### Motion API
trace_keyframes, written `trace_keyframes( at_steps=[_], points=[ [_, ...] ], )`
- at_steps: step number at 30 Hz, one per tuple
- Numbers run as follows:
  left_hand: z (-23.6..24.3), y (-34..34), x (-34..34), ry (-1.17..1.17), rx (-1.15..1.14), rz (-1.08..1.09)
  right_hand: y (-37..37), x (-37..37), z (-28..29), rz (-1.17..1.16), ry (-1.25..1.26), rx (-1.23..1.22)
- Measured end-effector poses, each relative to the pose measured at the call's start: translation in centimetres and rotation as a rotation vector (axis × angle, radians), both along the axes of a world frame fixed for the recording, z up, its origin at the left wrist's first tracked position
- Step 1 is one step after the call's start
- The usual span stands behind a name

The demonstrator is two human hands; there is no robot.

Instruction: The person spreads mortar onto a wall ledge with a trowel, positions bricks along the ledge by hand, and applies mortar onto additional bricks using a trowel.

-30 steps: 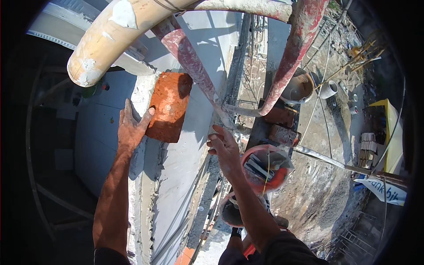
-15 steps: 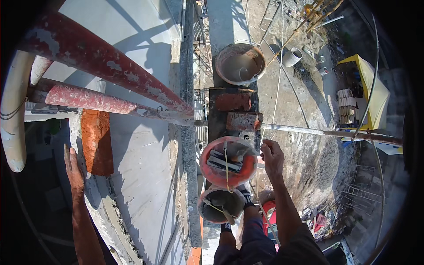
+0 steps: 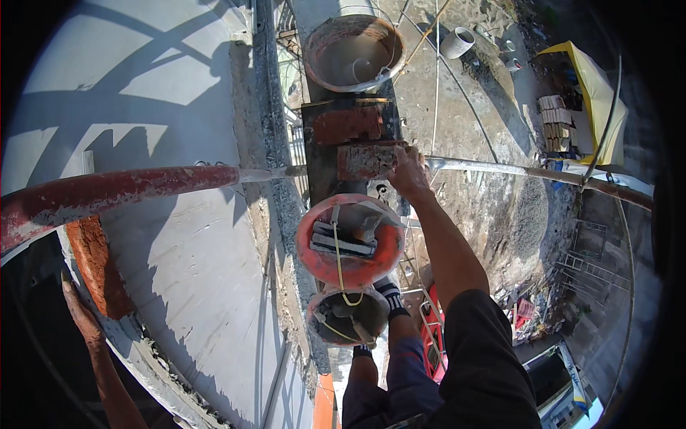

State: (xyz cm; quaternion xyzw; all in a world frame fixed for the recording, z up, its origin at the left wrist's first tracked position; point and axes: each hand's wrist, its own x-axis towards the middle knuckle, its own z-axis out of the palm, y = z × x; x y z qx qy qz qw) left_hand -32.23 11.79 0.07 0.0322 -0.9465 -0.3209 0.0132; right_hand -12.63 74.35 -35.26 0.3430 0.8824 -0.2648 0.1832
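My right hand (image 3: 409, 171) is closed on the right end of a mortar-smeared brick (image 3: 361, 161) lying on a dark plank (image 3: 314, 175). A second red brick (image 3: 343, 125) lies just beyond it on that plank. At the left, my left hand (image 3: 82, 311), fingers stretched out, rests along the edge of a mortar-topped wall (image 3: 153, 379), beside an orange-red brick (image 3: 96, 261) on it. A red bucket (image 3: 309, 247) holding tools sits below my right hand, with a darker bucket (image 3: 332, 329) of tools nearer my legs.
A red scaffold pipe (image 3: 128, 182) crosses the left; a thinner pole (image 3: 514, 171) runs rightward. A large bucket (image 3: 321, 53) stands at the plank's far end. Far below on the right are a white cylinder (image 3: 457, 43), yellow tarp (image 3: 607, 121), stacked blocks (image 3: 557, 125) and ladders (image 3: 582, 264).
My head has turned rightward from the wall brick. My right hand has moved forward onto the brick on the plank and taken hold of it. My left hand stays by the wall brick.
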Motion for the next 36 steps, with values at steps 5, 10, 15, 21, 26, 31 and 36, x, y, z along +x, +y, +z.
trace_keyframes(
  at_steps=[5,10,15,21,26,31,36],
  points=[
    [0.3,-0.7,-0.2,0.008,0.148,0.038,-2.4,-2.4,-0.7,0.428,0.093,0.205],
    [-0.1,0.2,-0.2,0.061,0.203,0.121,-2.5,-1.9,-4.2,0.463,0.083,0.349],
    [0.1,-1.1,-0.2,0.093,0.157,0.117,-2.1,-3.5,-0.6,0.557,-0.070,0.253],
    [-0.1,-0.6,0.2,0.147,0.172,0.105,-0.2,-1.5,4.8,0.114,-0.187,-0.039],
    [0.6,-0.3,2.1,0.507,0.130,0.154,-0.8,7.6,14.5,-0.460,-0.007,-0.925],
    [5.4,13.0,17.0,0.492,0.274,-0.336,-7.1,20.0,21.1,-0.654,0.141,-1.172],
    [-1.4,21.4,33.4,-0.883,0.783,-0.047,-17.0,25.7,28.6,-0.613,0.032,-1.217]
  ],
)
